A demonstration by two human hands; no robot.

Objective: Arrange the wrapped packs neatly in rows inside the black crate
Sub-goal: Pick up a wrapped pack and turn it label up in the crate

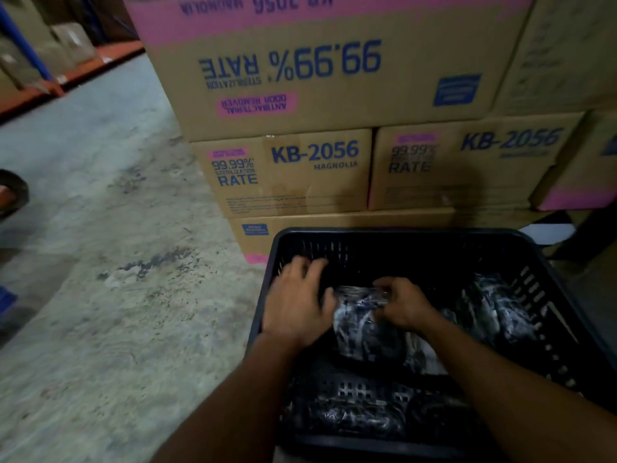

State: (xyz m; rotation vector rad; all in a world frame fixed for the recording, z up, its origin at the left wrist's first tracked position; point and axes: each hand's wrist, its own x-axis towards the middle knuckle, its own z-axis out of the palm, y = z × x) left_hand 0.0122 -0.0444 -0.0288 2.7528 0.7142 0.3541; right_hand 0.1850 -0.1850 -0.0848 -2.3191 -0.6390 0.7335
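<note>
— Where's the pack?
— In the black crate [394, 237], centre: right hand [405, 307] pinches the wrapped pack [362, 324].
— Left hand [297, 307]?
— Fingers spread loose beside it, at the crate's left wall.

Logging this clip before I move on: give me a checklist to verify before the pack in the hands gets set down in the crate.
1. Both hands inside the black crate: ok.
2. Right hand grips the wrapped pack: ok.
3. Left hand gripping too: cannot tell, blurred; it lies at the pack's left edge.
4. Bare crate floor near the front: ok.
5. Pack by the right wall lined up in a row: cannot tell.
6. Cartons clear of the crate: ok.
</note>
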